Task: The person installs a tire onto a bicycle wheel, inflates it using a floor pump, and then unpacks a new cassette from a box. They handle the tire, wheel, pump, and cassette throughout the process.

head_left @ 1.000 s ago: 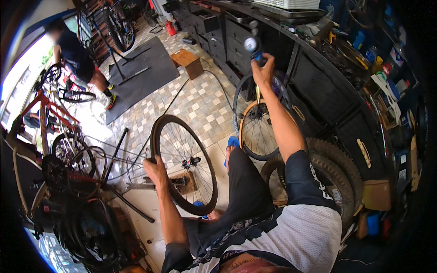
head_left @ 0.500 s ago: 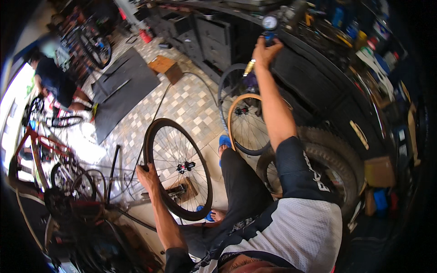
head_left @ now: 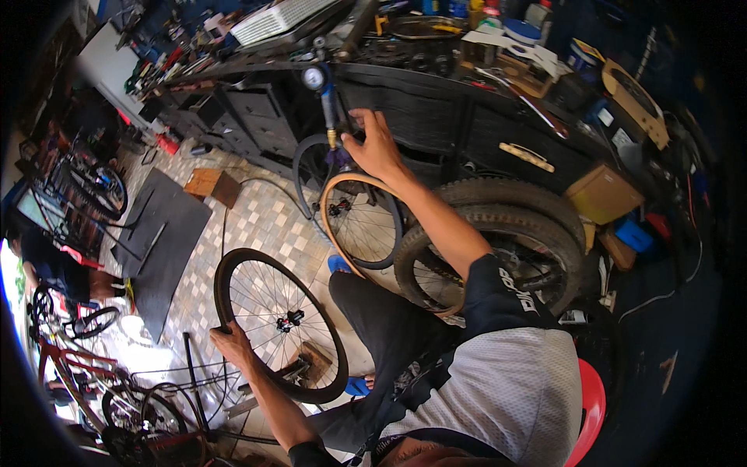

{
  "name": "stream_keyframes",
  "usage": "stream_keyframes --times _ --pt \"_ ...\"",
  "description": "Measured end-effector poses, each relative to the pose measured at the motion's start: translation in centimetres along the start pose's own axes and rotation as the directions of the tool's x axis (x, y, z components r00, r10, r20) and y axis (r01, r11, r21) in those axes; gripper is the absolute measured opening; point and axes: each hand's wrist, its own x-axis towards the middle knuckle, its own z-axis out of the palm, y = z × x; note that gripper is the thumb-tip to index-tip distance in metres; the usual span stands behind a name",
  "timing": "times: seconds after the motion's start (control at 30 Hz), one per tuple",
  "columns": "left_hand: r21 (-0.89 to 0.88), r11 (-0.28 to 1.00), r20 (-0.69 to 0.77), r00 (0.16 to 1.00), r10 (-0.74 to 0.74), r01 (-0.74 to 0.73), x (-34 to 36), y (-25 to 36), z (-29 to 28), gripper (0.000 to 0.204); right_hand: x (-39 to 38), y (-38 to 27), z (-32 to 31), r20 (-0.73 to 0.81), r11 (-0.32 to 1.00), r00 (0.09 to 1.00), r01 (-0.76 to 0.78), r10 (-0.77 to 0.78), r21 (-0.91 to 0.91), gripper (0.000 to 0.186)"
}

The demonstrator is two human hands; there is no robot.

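Note:
My left hand (head_left: pixel 232 342) is wrapped round the rim of a black bicycle wheel (head_left: pixel 226 288), which stands tilted in front of me with its hub and thin spokes showing. My right hand (head_left: pixel 375 145) is lifted near the dark cabinets, fingers apart, with nothing seen in it. Just left of that hand is a tyre inflator (head_left: pixel 328 105) with a round dial gauge, a blue body and a brass-coloured end, at the workbench edge. Below it, a tan tyre (head_left: pixel 327 210) leans against another spoked wheel (head_left: pixel 373 261).
Knobby fat-tyre wheels (head_left: pixel 494 226) stand to my right. Tools and parts crowd the workbench (head_left: pixel 436 66). A cardboard box (head_left: pixel 212 187) and a dark mat (head_left: pixel 167 241) lie on the tiled floor. Another person (head_left: pixel 48 261) is beside bicycles at far left. I sit on a red stool (head_left: pixel 589 412).
My right hand has let go of the inflator and drawn back from it, fingers opening. My left hand still holds the wheel. The view has turned to the right.

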Motion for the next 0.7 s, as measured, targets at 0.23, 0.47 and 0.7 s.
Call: stream_keyframes --times 0.23,0.47,0.7 --pt "-0.169 0.985 0.153 0.987 0.054 -0.027 1.1 1.6 1.3 0.042 -2.0 -5.0 -20.1 -0.079 0.973 0.996 0.025 -0.045 -0.230 0.031" --pt "-0.078 0.993 0.228 0.968 0.104 -0.088 0.3 2.7 1.1 0.041 -2.3 -4.4 -34.9 -0.343 0.848 0.931 -0.078 -0.126 -0.523 0.023" --pt "-0.063 0.995 0.248 0.965 0.089 -0.076 0.6 2.6 1.5 0.040 0.1 -4.4 -44.1 -0.080 0.597 0.912 -0.327 0.402 -0.733 0.051"
